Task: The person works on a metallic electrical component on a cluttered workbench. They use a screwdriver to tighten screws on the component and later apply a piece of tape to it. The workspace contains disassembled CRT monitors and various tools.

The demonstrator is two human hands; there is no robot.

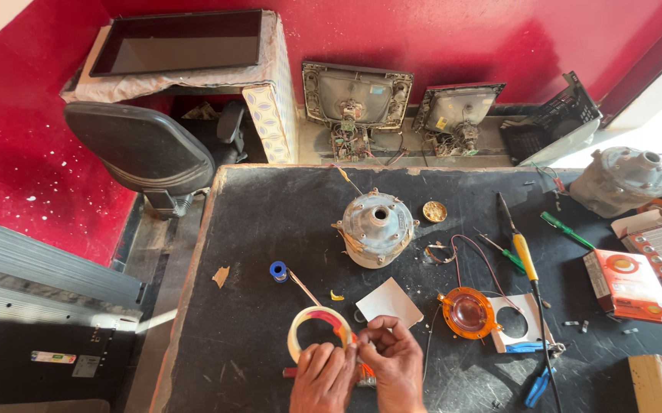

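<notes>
At the near edge of the black worktable point(270, 222), my left hand point(322, 378) and my right hand point(394, 363) meet over a roll of clear tape point(314, 327). The left hand holds the roll's lower rim. The right hand's fingertips pinch at the tape's edge beside it. A red-orange tool handle point(365, 372) lies under my hands, mostly hidden. A white square card point(389, 301) rests just beyond my right hand. A grey metal speaker driver point(377, 227) stands at the table's middle.
An orange round diaphragm point(467, 311) sits on a white cut-out card to the right. Screwdrivers point(521, 246), small boxes point(626, 284) and another grey driver point(620, 180) lie further right. A small blue spool point(278, 270) is left of centre. A black chair point(147, 149) stands at the table's far left.
</notes>
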